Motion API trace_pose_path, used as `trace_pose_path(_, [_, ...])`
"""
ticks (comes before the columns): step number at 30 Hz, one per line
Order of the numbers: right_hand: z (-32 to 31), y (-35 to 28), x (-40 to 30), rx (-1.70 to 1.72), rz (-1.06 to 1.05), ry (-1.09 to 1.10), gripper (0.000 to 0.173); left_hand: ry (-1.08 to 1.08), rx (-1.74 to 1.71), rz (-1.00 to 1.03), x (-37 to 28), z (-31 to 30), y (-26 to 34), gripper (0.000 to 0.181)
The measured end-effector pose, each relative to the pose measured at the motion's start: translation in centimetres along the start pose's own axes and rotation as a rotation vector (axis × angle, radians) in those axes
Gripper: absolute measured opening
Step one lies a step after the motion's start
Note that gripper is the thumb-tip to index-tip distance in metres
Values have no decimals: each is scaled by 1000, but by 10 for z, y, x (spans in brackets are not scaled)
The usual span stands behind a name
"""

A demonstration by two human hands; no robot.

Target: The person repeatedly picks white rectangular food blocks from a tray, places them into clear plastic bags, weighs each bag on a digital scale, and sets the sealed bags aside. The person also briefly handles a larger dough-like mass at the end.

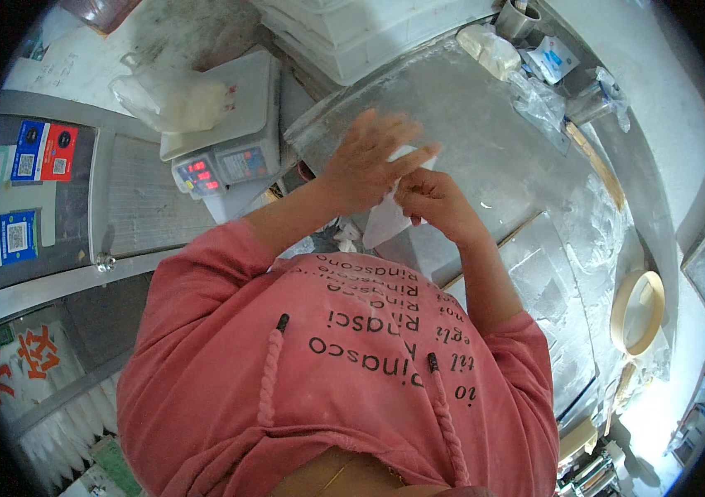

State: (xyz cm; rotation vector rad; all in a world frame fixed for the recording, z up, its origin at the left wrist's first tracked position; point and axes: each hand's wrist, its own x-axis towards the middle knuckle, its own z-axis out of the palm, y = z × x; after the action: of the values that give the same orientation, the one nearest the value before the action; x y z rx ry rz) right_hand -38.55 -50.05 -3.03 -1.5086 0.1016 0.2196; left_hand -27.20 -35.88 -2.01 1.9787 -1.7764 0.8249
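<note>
A thin white sheet or bag (384,222), its material unclear, hangs between my hands above the front edge of the grey worktop (451,118). My right hand (430,197) pinches it with curled fingers, near its middle. Palm down and blurred, my left hand (372,163) lies over the sheet's upper left side, fingers partly spread. Part of the white material shows beyond the left thumb and forefinger. Whether the left fingers grip it is hidden.
Left stands a digital scale (228,168) with lit red digits, bearing a clear bag of pale contents (188,102). White plastic crates (352,37) are stacked behind. Along the right lie a brush (597,164), plastic bags (535,99), a metal cup (517,22) and a round wooden-rimmed sieve (637,312).
</note>
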Motion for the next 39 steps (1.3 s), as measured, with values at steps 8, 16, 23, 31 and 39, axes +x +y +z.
trace_pose_path(8, [-29,-12,-8,-891,-274,649,7,-217,-429,-424,-16,2,-20,19])
trace_pose_path(16, [20,14,24,-1038,262,187,29,202,-470,-836,9,-4,-24,9])
trace_pose_path(23, [-83,151,47,-267,288,364,36,-48,-1706,-1724,-7,-51,-11,10])
trace_pose_path(31, [-46,74,38,-1369,514,-2,37,-104,-1533,-1112,-79,-8,-74,21])
trace_pose_path(39, [-50,119,70,-806,296,-66,40,-526,-660,-201,21,13,28,26])
